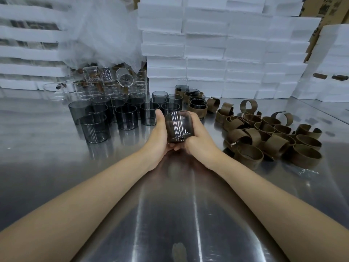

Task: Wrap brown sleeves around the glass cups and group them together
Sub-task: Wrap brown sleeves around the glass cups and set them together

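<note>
Pressure should stay gentle and even: left hand and right hand clasp the tilted smoky-grey glass cup for sleeving.

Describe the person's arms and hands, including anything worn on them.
Both arms are bare: the left forearm and right forearm show no sleeves, watch or bracelet. The left hand and right hand wear no gloves, and no rings show on the visible fingers.
</note>
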The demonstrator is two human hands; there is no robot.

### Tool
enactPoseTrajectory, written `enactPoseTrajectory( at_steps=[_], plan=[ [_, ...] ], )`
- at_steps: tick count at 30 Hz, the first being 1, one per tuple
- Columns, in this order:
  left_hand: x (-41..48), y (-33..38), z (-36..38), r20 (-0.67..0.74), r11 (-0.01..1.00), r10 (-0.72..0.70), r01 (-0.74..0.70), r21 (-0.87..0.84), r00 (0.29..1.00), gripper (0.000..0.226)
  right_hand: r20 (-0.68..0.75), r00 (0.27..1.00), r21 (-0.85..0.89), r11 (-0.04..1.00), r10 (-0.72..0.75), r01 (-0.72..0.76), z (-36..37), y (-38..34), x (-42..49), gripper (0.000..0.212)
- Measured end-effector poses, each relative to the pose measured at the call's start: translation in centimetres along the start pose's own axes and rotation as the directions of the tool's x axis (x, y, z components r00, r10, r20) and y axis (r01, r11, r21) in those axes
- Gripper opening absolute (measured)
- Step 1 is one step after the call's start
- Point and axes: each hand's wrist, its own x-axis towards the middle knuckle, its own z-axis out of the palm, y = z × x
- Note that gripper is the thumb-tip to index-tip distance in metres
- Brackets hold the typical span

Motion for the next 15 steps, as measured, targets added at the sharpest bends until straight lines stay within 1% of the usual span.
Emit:
enactPoseTrajectory(
  at_steps=[3,4,5,7,8,9,10,11,12,13,14,15],
  plan=[
    [0.2,-0.2,-0.2,0.139,0.999,0.007,-0.013,0.046,0.990,0.094,-0.111,0.994,-0.089,0.996,-0.005,-0.005,-0.3,0.3,0.2,0.054],
    [0.1,-0.1,-0.3,0.162,0.997,0.005,-0.017,0.073,0.987,0.093,-0.150,0.988,-0.147,0.989,-0.022,0.000,-0.6,0.3,0.2,0.047],
    [0.1,-0.1,-0.3,0.160,0.995,0.005,-0.021,0.099,0.987,0.085,-0.195,0.980,-0.224,0.975,-0.044,-0.001,-0.9,0.4,0.3,0.042],
    [0.2,-0.4,-0.4,0.150,0.985,0.021,-0.046,0.165,0.988,0.063,-0.283,0.954,-0.358,0.934,-0.095,-0.013,-1.6,0.6,0.4,0.034],
    [0.1,-0.5,-0.4,0.159,0.978,0.027,-0.059,0.199,0.987,0.055,-0.314,0.942,-0.386,0.922,-0.119,-0.012,-1.8,0.6,0.4,0.031],
    [0.1,-0.8,-0.3,0.157,0.975,0.034,-0.068,0.214,0.987,0.053,-0.335,0.931,-0.393,0.919,-0.145,0.002,-1.9,0.7,0.3,0.031],
    [0.1,-1.0,-0.2,0.133,0.977,0.042,-0.069,0.201,0.990,0.054,-0.350,0.922,-0.376,0.926,-0.167,0.025,-1.7,0.5,0.3,0.034],
    [0.1,-1.1,-0.2,0.084,0.983,0.046,-0.060,0.174,0.995,0.055,-0.366,0.915,-0.312,0.949,-0.167,0.048,-1.6,0.4,0.3,0.039],
    [0.1,-1.1,-0.1,0.020,0.986,0.055,-0.058,0.155,0.998,0.054,-0.371,0.918,-0.207,0.976,-0.138,0.063,-1.3,0.2,0.4,0.043],
    [0.0,-1.2,-0.2,-0.043,0.983,0.074,-0.065,0.170,0.996,0.050,-0.360,0.928,-0.112,0.992,-0.097,0.060,-1.1,0.0,0.4,0.042],
    [-0.1,-1.1,-0.2,-0.078,0.964,0.106,-0.083,0.254,0.991,0.045,-0.325,0.944,-0.052,0.998,-0.054,0.039,-0.8,-0.1,0.5,0.038],
    [-0.3,-1.1,-0.3,-0.078,0.911,0.154,-0.111,0.397,0.985,0.043,-0.280,0.960,-0.043,0.999,-0.021,0.009,-0.4,-0.1,0.4,0.034]
  ],
)
